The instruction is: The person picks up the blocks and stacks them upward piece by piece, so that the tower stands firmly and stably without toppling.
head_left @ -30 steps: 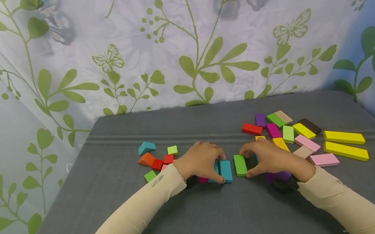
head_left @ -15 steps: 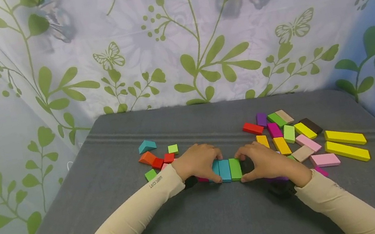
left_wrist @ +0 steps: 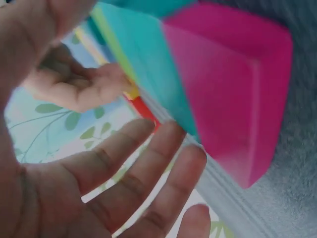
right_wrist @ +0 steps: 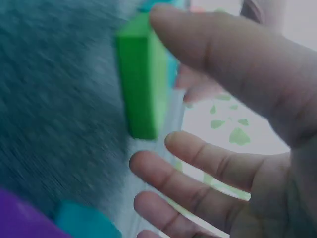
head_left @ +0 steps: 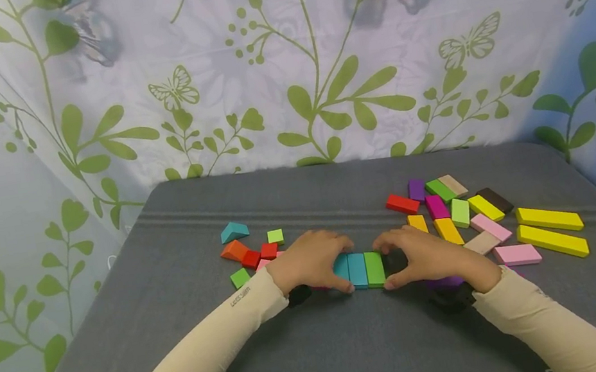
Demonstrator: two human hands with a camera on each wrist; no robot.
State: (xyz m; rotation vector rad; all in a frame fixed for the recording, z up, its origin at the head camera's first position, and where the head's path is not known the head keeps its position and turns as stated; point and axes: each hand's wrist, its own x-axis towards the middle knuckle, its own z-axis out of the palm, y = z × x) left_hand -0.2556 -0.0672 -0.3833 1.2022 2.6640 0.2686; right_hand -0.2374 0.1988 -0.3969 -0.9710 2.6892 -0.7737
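Flat wooden blocks lie side by side between both hands: a magenta block [left_wrist: 223, 94], two blue blocks [head_left: 357, 270] and a green block [head_left: 374, 269] at the right end. My left hand [head_left: 312, 258] arches over the row's left part, thumb at the near side and fingers at the far side. In the left wrist view its fingers look loosely extended, fingertips by the blocks' far ends. My right hand [head_left: 426, 253] is beside the green block. Its thumb touches the near end, while the fingers spread close to the far end with a small gap showing.
Small blocks, including a blue triangle [head_left: 234, 231] and an orange triangle [head_left: 234, 250], lie left. Many coloured blocks are scattered right, with two long yellow blocks [head_left: 552, 240] outermost. A purple block [head_left: 445, 283] is partly hidden under the right wrist. A patterned curtain [head_left: 280, 72] hangs behind the table.
My right hand has slid the green block left until it stands against the blue block. Over the last half second, both hands have stayed nearly in place.
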